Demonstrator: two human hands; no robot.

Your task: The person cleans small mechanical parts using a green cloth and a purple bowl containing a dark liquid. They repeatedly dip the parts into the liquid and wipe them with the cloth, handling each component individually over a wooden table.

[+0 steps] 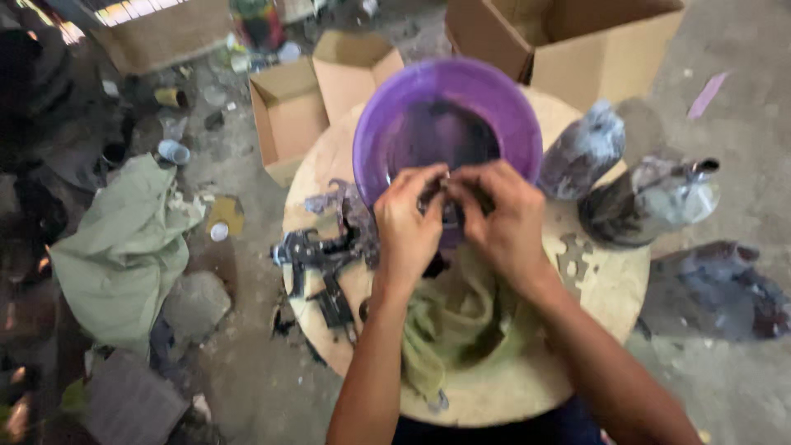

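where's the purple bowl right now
In the head view the purple bowl sits at the far edge of the round wooden table, upper centre, just beyond both hands, with a stained bottle to its right.

One round purple plastic bowl [447, 103], two open brown cardboard boxes [325, 95] [568, 41], two paint-stained plastic-wrapped bottles [583, 152] [651, 202], two green cloths [124, 247] [453, 321].

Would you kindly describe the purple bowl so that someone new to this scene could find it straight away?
Start at the round wooden table in the middle of the view. The bowl sits at its far edge, just beyond the two hands, left and right, which meet at its near rim. It is the only bright purple thing there; the two bottles to its right are grey and paint-smeared.
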